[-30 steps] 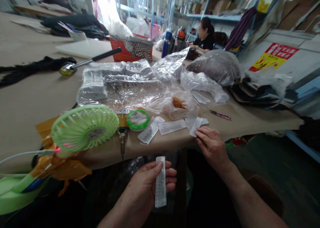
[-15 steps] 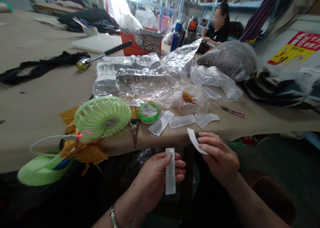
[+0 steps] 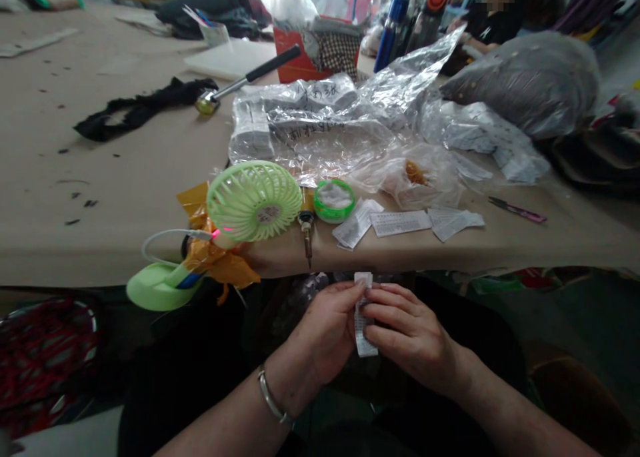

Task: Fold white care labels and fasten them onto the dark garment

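Note:
My left hand (image 3: 327, 327) pinches a narrow white printed label (image 3: 368, 345) under its thumb, upright just below the table edge. My right hand (image 3: 413, 333) meets it from the other side, its bent fingers closed over the label's right edge. Whether a second label lies under those fingers is hidden. On the table edge above lie several more printed labels (image 3: 401, 223) in three small groups. Left of these sits a round green tub (image 3: 335, 201) with white filling, beside a soldering-iron-like tool (image 3: 307, 237) pointing over the edge.
A light-green fan (image 3: 255, 202) is taped to the table edge at left. Clear plastic bags (image 3: 320, 140) cover the middle. Thread snips (image 3: 517, 209) lie at right, near a stuffed grey bag (image 3: 530, 87). A hammer-like tool (image 3: 245, 80) lies farther back. Another person (image 3: 493, 23) sits across.
My right hand has moved left and down, bringing its white label to the one in my left hand. The camera view has turned left and downward.

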`<state>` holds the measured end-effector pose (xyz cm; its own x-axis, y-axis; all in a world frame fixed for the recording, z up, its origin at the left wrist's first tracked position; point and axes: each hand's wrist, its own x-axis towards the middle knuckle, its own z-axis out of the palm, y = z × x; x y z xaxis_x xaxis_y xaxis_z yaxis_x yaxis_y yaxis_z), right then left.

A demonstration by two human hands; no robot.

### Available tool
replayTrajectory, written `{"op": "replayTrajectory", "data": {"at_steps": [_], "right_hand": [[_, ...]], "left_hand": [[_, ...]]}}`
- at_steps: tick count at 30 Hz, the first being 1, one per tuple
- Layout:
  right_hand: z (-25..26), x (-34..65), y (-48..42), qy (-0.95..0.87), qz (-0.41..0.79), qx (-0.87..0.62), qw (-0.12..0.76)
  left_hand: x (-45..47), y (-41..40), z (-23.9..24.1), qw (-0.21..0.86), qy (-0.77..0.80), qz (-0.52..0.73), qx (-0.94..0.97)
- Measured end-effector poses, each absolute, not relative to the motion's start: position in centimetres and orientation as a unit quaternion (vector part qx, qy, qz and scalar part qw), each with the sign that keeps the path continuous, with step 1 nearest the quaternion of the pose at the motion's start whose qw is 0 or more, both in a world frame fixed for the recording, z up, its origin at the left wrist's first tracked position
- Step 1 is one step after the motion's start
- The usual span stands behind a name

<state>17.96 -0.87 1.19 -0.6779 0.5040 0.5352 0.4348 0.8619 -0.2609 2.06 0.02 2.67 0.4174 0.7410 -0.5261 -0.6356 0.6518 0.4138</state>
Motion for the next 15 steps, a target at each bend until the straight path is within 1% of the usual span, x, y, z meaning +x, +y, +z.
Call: {"op": "replayTrajectory", "data": {"at_steps": [3,6,8,9,11,12,13,15], "right_hand": [[1.1,17.7,-1.0,-0.913,0.061,-0.258,0.310],[1.3,17.7,-1.2,-0.910,0.087,-0.255,0.315],[1.5,17.9,-1.3,-0.893,0.127,-0.269,0.339],[1.6,18.1,-1.3,-0.871,0.152,-0.292,0.364],[1.8,18.3,-1.0,-0.801,0.226,-0.373,0.411],[1.8,18.3,-0.8,-0.755,0.281,-0.418,0.421],[1.8,18.3,-0.5,-0.708,0.347,-0.452,0.418],[1.9,18.0,0.0,-0.618,0.495,-0.477,0.382]], "left_hand": [[2.1,-0.1,2.6,0.846,0.330,0.409,0.085],[2.0,-0.2,2.6,0.843,0.344,0.404,0.089],[1.9,-0.2,2.7,0.840,0.357,0.399,0.091],[1.8,-0.3,2.9,0.841,0.363,0.389,0.095],[1.6,-0.3,3.1,0.849,0.373,0.358,0.111],[1.6,-0.4,3.3,0.854,0.374,0.341,0.122],[1.6,-0.4,3.3,0.858,0.372,0.328,0.134],[1.6,-0.6,3.4,0.864,0.362,0.310,0.160]]}}
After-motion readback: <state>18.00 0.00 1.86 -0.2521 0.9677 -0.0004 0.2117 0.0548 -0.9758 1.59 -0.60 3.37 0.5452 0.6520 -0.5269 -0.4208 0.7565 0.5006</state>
